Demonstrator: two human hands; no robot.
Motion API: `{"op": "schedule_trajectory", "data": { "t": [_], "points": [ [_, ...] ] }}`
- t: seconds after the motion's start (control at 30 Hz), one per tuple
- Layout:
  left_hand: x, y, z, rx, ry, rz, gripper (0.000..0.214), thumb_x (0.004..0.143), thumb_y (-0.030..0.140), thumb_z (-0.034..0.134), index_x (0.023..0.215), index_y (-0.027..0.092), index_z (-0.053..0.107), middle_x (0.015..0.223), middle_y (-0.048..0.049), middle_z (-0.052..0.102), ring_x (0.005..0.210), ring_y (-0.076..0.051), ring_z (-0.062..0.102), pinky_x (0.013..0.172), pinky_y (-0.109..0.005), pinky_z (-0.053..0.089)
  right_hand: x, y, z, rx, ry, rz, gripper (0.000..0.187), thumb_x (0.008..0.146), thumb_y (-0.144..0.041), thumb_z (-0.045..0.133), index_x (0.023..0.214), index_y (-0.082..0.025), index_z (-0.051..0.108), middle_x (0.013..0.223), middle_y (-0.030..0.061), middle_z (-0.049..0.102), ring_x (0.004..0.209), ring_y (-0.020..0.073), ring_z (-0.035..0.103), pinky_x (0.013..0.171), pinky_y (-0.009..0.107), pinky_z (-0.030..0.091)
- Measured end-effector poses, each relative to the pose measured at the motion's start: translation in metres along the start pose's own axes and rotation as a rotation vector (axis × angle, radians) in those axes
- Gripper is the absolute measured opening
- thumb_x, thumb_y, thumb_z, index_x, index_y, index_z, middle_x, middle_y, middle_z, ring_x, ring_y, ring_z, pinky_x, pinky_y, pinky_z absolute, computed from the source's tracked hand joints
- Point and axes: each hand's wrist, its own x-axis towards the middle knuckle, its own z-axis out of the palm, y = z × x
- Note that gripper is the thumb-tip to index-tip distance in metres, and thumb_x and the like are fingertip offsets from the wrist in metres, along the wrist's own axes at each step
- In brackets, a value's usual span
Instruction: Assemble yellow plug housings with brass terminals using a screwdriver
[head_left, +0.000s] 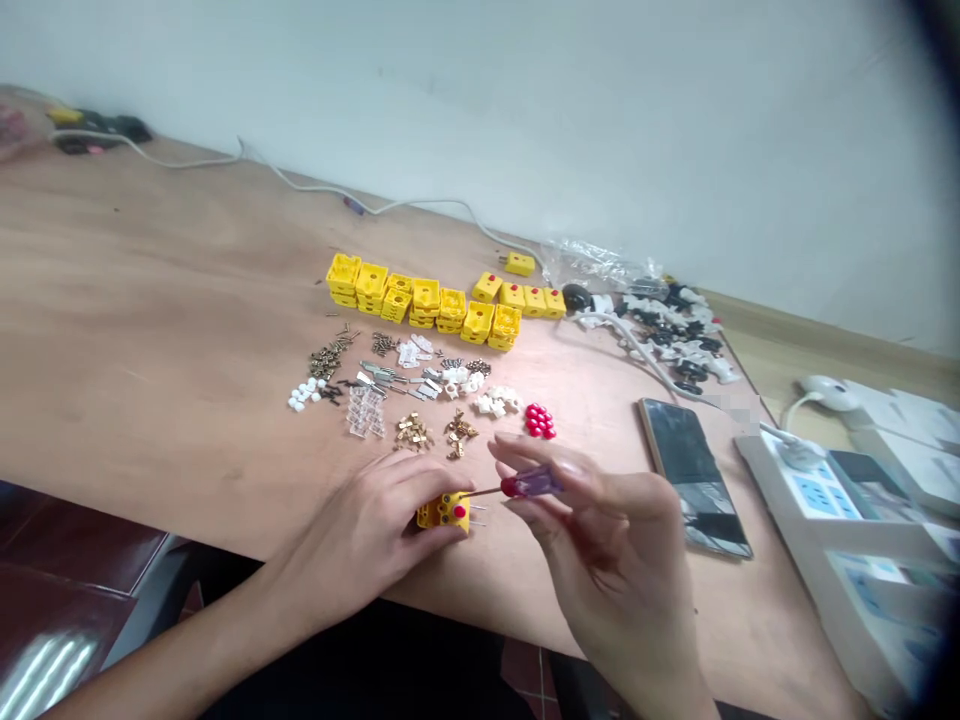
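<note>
Left hand (360, 528) curled over a small yellow plastic connector block (442, 512), most of the block's far side hidden by the fingers, two metal pins poking out to the right. Right hand (619, 545) raised, thumb and fingertips pinching a small screwdriver (531, 484) with a red-and-purple handle, thin shaft reaching the block — exact contact too small to make out. All this just above the wooden counter (150, 300), near its front edge. Farther back, rows of yellow blocks (424, 305) and loose brass parts (412, 432); beside the right hand, a phone (694, 478).
</note>
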Motion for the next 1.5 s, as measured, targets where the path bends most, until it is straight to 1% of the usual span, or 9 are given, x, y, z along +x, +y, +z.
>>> {"op": "schedule_trajectory", "data": {
  "t": [0.1,0.27,0.43,0.6,0.73,0.83,1.03,1.23,1.5],
  "points": [
    [0.0,0.0,0.0,0.007,0.007,0.014,0.029,0.099,0.033,0.068,0.126,0.03,0.061,0.122,0.0004,0.07,0.114,-0.02,0.062,0.097,-0.034,0.05,-0.001,0.0,0.0,-0.005,-0.03,-0.052,0.061,0.087,0.015,0.051,0.126,-0.032,0.056,0.115,0.0025,0.073,0.107,0.0177,0.074,0.08,0.032,0.069],
    [-0.001,0.001,-0.001,0.007,0.001,0.021,0.031,0.098,0.027,0.07,0.127,0.029,0.06,0.126,0.0003,0.069,0.117,-0.019,0.061,0.1,-0.032,0.048,-0.001,0.004,0.002,-0.041,0.139,-0.057,0.064,0.079,0.013,0.067,0.121,-0.034,0.058,0.095,-0.0024,0.066,0.087,0.015,0.072,0.067,0.028,0.068],
    [0.0,0.001,-0.001,0.012,0.006,0.015,0.03,0.098,0.028,0.069,0.126,0.03,0.06,0.122,0.0018,0.07,0.114,-0.018,0.062,0.097,-0.032,0.049,-0.002,0.004,0.001,0.018,-0.001,0.002,0.059,0.087,0.012,0.055,0.125,-0.033,0.054,0.115,0.0024,0.071,0.107,0.0182,0.074,0.081,0.033,0.069],
    [0.0,0.001,0.0,0.008,0.009,0.014,0.028,0.098,0.032,0.069,0.125,0.031,0.061,0.117,0.0022,0.07,0.109,-0.018,0.064,0.094,-0.032,0.051,0.002,0.001,0.0,0.031,0.01,0.016,0.055,0.087,0.011,0.056,0.119,-0.034,0.056,0.105,-0.0008,0.073,0.1,0.0168,0.075,0.074,0.031,0.069],
    [-0.003,0.003,0.002,-0.011,0.032,-0.062,0.027,0.096,0.031,0.071,0.121,0.029,0.063,0.113,0.0019,0.071,0.104,-0.018,0.066,0.092,-0.031,0.053,0.03,0.001,-0.01,0.066,-0.007,0.126,0.042,0.087,0.004,0.064,0.108,-0.032,0.056,0.101,-0.0034,0.075,0.094,0.0168,0.078,0.073,0.031,0.07],
    [-0.005,0.002,0.003,0.013,0.035,-0.01,0.016,0.097,0.023,0.07,0.112,0.025,0.067,0.114,0.0009,0.07,0.106,-0.018,0.066,0.095,-0.032,0.052,0.068,0.01,-0.014,0.029,0.113,0.028,0.04,0.085,-0.001,0.07,0.104,-0.031,0.054,0.098,-0.0043,0.073,0.093,0.0172,0.077,0.081,0.036,0.07],
    [-0.005,-0.001,0.003,0.064,-0.015,0.034,0.02,0.099,0.017,0.064,0.118,0.024,0.066,0.116,-0.0019,0.068,0.107,-0.021,0.063,0.092,-0.036,0.055,0.129,0.058,0.006,-0.019,0.11,0.004,0.036,0.082,-0.006,0.07,0.098,-0.031,0.05,0.092,-0.004,0.07,0.09,0.017,0.076,0.08,0.035,0.069],
    [-0.005,-0.002,0.003,0.058,-0.054,0.048,0.02,0.102,0.017,0.059,0.12,0.024,0.063,0.117,-0.0023,0.067,0.107,-0.022,0.063,0.092,-0.037,0.056,0.143,0.092,0.019,-0.015,0.11,0.029,0.033,0.082,-0.009,0.068,0.101,-0.03,0.052,0.093,-0.0027,0.07,0.095,0.017,0.075,0.087,0.037,0.066],
    [-0.002,0.0,0.001,0.06,-0.07,0.058,0.019,0.101,0.016,0.058,0.118,0.022,0.063,0.115,-0.0046,0.068,0.106,-0.025,0.063,0.089,-0.04,0.057,0.145,0.096,0.02,-0.006,0.091,0.015,0.034,0.082,-0.008,0.065,0.104,-0.03,0.052,0.095,-0.0032,0.068,0.095,0.0153,0.074,0.084,0.035,0.067]
  ]
}}
